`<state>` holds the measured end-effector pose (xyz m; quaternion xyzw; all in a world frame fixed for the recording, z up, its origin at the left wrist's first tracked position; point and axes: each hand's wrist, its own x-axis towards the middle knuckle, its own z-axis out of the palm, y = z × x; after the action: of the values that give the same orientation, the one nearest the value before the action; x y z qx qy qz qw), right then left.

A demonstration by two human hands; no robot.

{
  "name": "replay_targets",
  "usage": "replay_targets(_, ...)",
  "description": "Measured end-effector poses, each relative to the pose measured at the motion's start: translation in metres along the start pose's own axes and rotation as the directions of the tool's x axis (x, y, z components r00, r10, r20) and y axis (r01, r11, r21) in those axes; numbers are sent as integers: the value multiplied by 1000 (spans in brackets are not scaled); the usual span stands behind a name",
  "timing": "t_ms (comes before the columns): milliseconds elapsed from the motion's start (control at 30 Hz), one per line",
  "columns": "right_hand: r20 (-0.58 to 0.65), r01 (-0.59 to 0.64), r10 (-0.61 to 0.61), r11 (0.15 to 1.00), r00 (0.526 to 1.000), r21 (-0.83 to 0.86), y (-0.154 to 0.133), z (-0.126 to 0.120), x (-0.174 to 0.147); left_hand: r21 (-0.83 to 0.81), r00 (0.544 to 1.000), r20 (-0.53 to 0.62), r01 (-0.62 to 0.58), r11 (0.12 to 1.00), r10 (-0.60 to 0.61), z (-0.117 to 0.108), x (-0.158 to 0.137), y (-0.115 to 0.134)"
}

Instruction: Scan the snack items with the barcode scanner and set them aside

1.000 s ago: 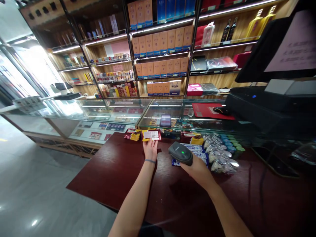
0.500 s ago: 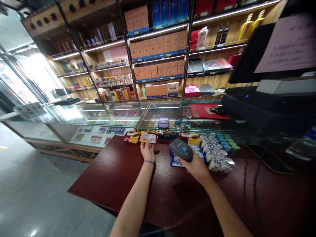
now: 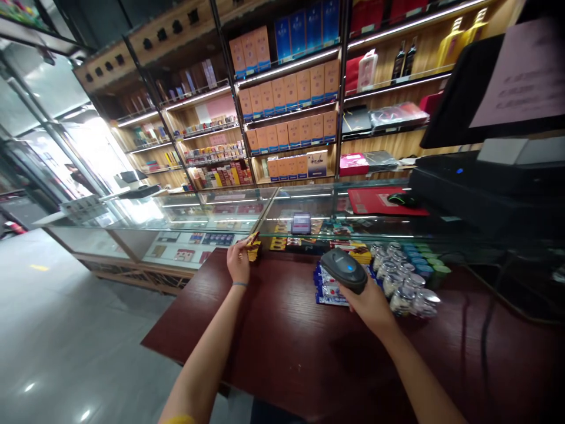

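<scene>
While jars (image 3: 404, 282) stand alongside, the scanner (image 3: 342, 270) partly hides the blue packets (image 3: 325, 291).

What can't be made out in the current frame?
All in the head view:
Red-and-yellow packets: count, and whether the left grip pinches or only touches them; its own fingers hide it.
Scanner: handle, covered by the right grip.
Blue packets: count; scanner and right grip cover part.
Pink paper on the monitor: print blurred, sheet cut off by the right edge.
</scene>
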<state>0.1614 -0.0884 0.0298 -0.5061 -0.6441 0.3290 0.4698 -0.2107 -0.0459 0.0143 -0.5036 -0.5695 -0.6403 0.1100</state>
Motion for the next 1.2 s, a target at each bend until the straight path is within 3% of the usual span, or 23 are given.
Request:
replay_targets(133,-2,-60,60,998,998,33,-2,-2,-1,206,966,244,-137,969,85,-29,14,-30)
replay_targets(267,-54,-51,52,998,997,22,-10,-1,-4,300,905,414,-235,925,96,-37,18,-45)
replay_targets(700,-73,-107,104,993,992,-43,-21,8,-7,203,819,566,-251,946,96,-11,20,-58)
replay_targets(967,-70,-103,100,993,993,-56,-19,9,-6,262,779,614,-349,900,123,-9,21,-60)
replay_targets(1200,-72,-66,67,998,995,14,-11,7,-4,358,732,675,-435,826,92,-12,20,-47)
